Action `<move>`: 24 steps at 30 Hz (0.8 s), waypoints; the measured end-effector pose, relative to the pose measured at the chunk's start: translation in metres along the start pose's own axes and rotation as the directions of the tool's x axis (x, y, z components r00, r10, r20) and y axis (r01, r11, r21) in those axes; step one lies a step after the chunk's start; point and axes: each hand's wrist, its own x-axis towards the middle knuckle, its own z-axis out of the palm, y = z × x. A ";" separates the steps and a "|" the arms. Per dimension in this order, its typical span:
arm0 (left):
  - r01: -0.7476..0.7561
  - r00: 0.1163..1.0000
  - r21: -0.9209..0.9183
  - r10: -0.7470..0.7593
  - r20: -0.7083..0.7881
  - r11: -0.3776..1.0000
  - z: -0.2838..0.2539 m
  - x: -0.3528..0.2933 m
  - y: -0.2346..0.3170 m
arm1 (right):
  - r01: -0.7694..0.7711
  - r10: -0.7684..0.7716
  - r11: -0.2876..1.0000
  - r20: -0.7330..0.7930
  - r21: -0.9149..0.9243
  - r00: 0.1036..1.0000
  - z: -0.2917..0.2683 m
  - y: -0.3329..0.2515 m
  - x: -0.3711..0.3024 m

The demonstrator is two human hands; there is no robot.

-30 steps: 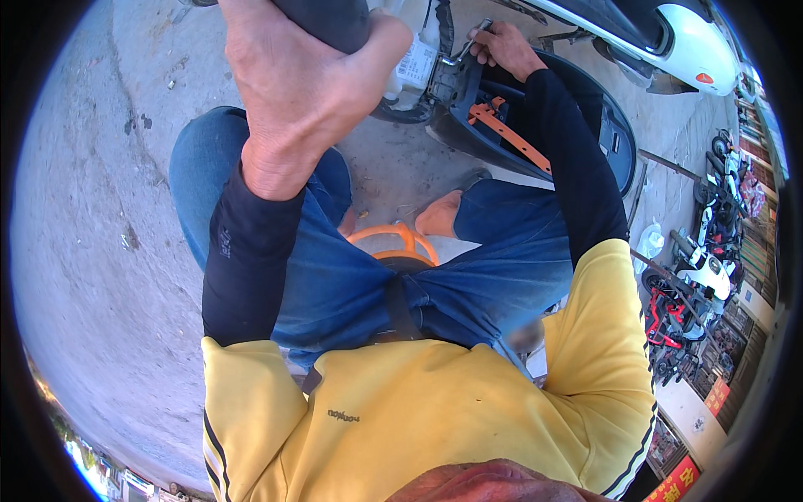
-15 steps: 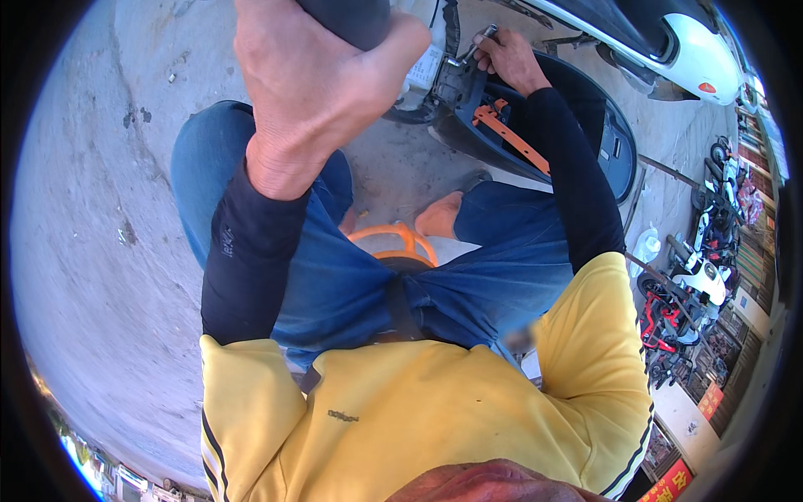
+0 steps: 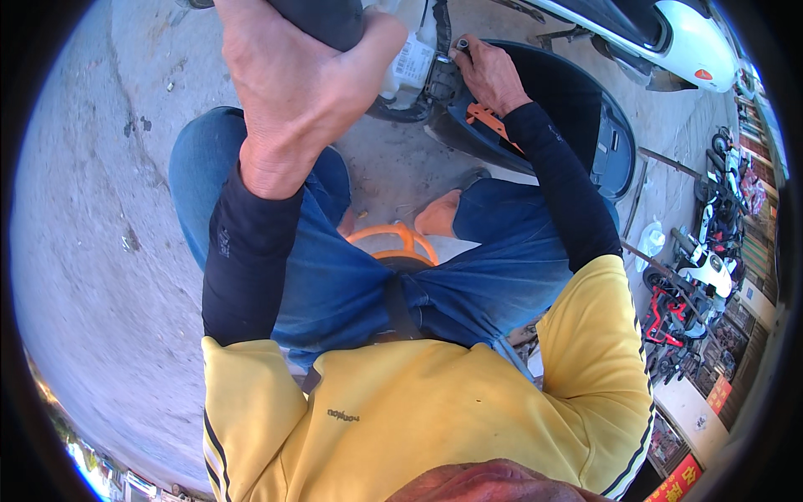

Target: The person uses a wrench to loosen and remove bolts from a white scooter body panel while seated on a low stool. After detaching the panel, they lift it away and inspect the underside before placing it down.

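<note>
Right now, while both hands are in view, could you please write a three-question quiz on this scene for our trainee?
1. Multiple choice: what colour is the flat bracket in the black scooter storage tub?
A. Green
B. Orange
C. White
2. True or false: the left hand grips a black rounded part.
3. Fill in: the fingers of the right hand hold a metal ____.

Key: 1. B; 2. True; 3. socket wrench.

Left hand point(image 3: 305, 88) curls round; right hand point(image 3: 493, 77) pinches.
</note>
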 end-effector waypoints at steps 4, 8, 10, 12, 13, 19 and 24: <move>-0.035 0.999 0.017 0.036 -0.021 0.999 0.001 -0.001 0.002 | 0.332 -0.341 0.932 -0.044 -0.144 0.939 0.026 -0.009 -0.041; -0.066 0.998 -0.028 0.066 0.007 0.997 -0.002 -0.004 -0.012 | 0.424 -0.361 0.827 0.228 -0.369 0.904 0.033 -0.028 -0.057; -0.118 0.992 0.019 0.117 0.048 0.993 -0.008 -0.002 -0.016 | 0.401 -0.353 0.823 0.193 -0.402 0.916 0.035 -0.032 -0.058; -0.133 0.990 -0.003 0.133 0.049 0.991 -0.008 -0.002 -0.017 | 0.342 -0.329 0.832 0.108 -0.437 0.938 0.039 -0.036 -0.061; -0.124 0.992 -0.062 0.126 0.024 0.990 -0.004 -0.004 -0.020 | 0.329 -0.315 0.828 0.110 -0.455 0.943 0.037 -0.040 -0.060; -0.127 0.991 0.080 0.123 0.058 0.989 -0.011 0.000 -0.002 | 0.234 -0.226 0.881 0.069 -0.410 0.972 0.022 -0.043 -0.053; -0.063 0.998 0.032 0.063 0.008 0.997 0.002 -0.002 0.007 | 0.290 -0.263 0.873 0.123 -0.391 0.957 0.028 -0.032 -0.055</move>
